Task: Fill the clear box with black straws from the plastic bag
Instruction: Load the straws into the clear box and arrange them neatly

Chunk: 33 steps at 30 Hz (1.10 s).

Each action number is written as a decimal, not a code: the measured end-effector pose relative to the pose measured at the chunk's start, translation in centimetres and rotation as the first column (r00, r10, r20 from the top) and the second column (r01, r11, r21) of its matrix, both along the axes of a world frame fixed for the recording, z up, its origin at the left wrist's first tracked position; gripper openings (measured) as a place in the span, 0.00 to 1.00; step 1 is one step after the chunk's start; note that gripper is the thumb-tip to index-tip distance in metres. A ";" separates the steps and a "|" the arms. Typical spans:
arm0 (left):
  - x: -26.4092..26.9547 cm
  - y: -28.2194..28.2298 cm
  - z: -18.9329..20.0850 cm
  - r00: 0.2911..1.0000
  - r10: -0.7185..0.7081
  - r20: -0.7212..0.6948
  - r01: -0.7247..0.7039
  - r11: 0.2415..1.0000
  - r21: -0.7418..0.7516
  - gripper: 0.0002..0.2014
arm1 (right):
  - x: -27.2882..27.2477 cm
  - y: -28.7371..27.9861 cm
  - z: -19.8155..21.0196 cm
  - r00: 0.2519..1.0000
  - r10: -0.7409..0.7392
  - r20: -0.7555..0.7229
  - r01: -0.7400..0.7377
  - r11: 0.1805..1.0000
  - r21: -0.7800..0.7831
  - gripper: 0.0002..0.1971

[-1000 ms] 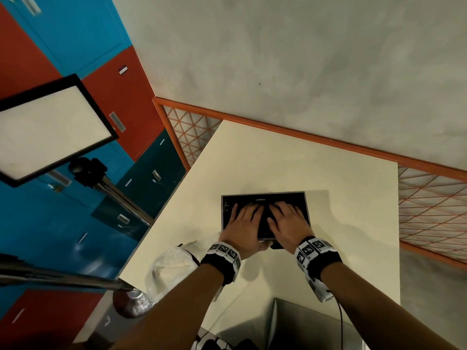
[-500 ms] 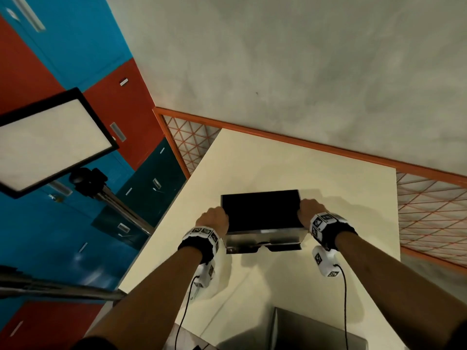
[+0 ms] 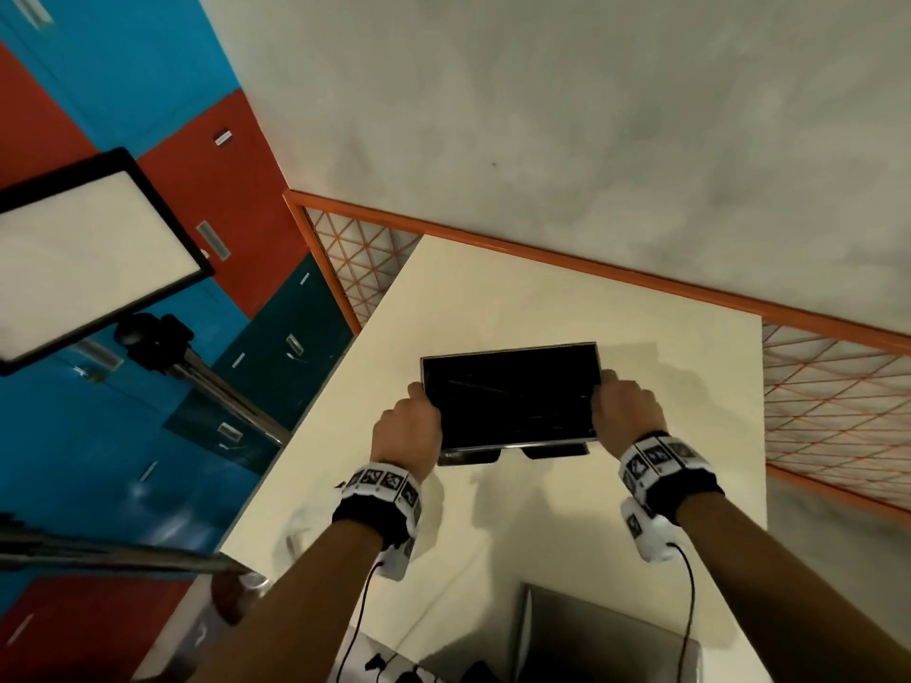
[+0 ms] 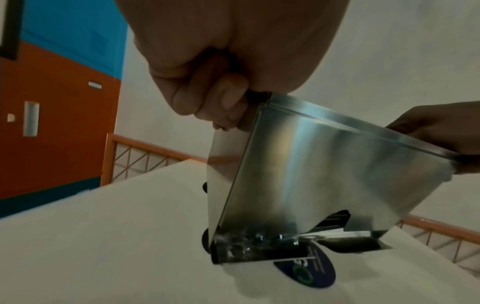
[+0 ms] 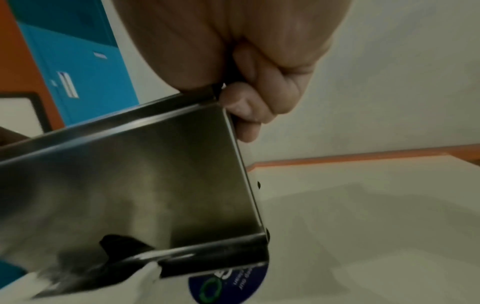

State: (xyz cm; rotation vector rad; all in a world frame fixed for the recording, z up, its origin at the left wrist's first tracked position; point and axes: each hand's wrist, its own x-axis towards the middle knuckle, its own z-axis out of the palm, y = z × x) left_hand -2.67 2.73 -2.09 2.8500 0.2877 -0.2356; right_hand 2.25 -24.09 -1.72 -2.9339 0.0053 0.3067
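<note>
A cream table (image 3: 567, 308) fills the middle of the head view, its far edge meeting an orange-framed mesh railing (image 3: 833, 401) that runs from 10 o'clock round to 3 o'clock. At 9 o'clock a black-framed white light panel (image 3: 84, 258) sits on a stand in front of blue and red lockers (image 3: 207, 189). At 6 o'clock a grey box-like object (image 3: 606, 643) is cut off by the bottom edge, and something pale, probably the plastic bag (image 3: 305, 525), shows at 7 o'clock behind the left wrist band; it is too blurred to be sure.

The clear box (image 3: 510, 396) is in the centre, over the table, held between both hands and tilted. From above its top is dark all over with black straws (image 3: 508, 411), thin streaks just visible. The left hand (image 3: 406, 431) grips the box's left end, fingers curled round the upper corner; the left wrist view shows those fingers (image 4: 207, 102) folded against the wall under the rim. The right hand (image 3: 626, 411) grips the right end the same way, with its fingers (image 5: 249, 111) wrapped at the upper corner in the right wrist view.

In both wrist views the box wall reads as shiny and reflective, so the contents are hard to make out. A dark blue round sticker (image 4: 309, 269) lies at the box's lower edge; its print is unreadable. Whether the box's base touches the table I cannot tell.
</note>
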 end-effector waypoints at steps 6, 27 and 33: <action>-2.0 0.1 -0.6 0.999 -0.008 -0.033 0.007 0.999 -0.036 0.09 | -1.9 -0.4 -0.7 0.999 0.006 -0.038 -0.006 1.000 -0.003 0.08; -2.1 -0.7 -1.8 0.998 -0.014 0.064 0.020 0.995 -0.099 0.16 | -2.4 -1.0 -0.4 0.998 -0.048 0.050 0.042 0.994 0.104 0.09; -3.1 0.8 -4.5 0.982 0.169 -0.078 -0.185 0.943 -0.278 0.09 | -0.3 4.0 3.3 0.985 0.172 0.003 -0.170 0.973 -0.158 0.12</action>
